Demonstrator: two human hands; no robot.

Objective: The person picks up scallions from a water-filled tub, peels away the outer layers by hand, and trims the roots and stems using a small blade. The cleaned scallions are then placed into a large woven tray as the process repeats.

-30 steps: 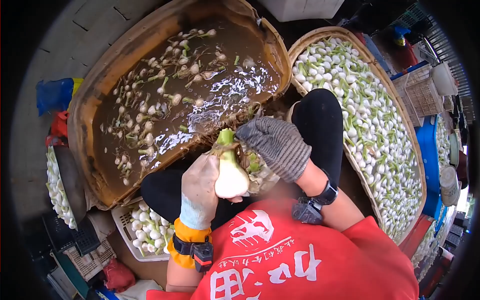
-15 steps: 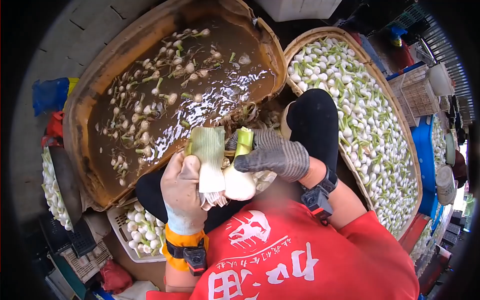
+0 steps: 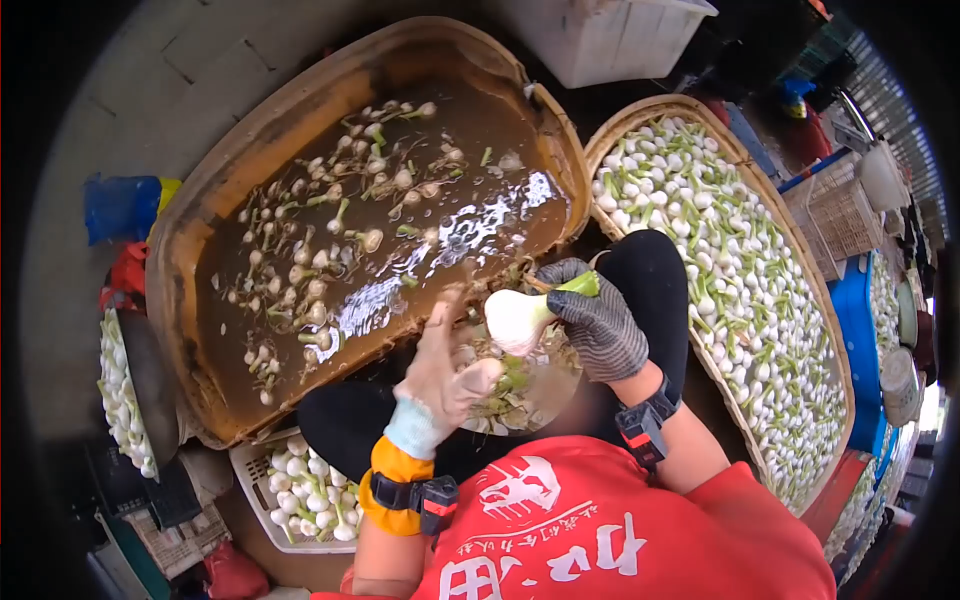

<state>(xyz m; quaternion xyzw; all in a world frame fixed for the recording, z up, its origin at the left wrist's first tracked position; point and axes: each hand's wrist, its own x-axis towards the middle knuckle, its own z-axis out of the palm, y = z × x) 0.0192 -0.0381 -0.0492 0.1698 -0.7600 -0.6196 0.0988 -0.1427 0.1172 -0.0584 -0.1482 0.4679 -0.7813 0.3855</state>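
My right hand (image 3: 600,325), in a striped grey glove, is closed around the short green stem of a garlic bulb (image 3: 516,319). The white bulb points left and looks smooth. A thin brownish piece, too unclear to name, sticks out by the right fingers. To the left, my left hand (image 3: 440,370), in a pale glove, has its fingers spread and slightly blurred, with nothing seen in it. Below and between the hands lies a heap of leafy peelings (image 3: 515,385), partly hidden by the hands.
A large brown tub (image 3: 185,290) of muddy water with floating rooted garlic bulbs stands ahead. At the right, a long basket (image 3: 785,215) is full of trimmed garlic. A white crate (image 3: 290,545) of bulbs sits at lower left, and a white bin (image 3: 625,45) is at the back.
The strip of outer leaf has left my left hand, which has opened and moved right. My right hand has shifted right and up, tilting the garlic bulb sideways. The camera view has shifted.
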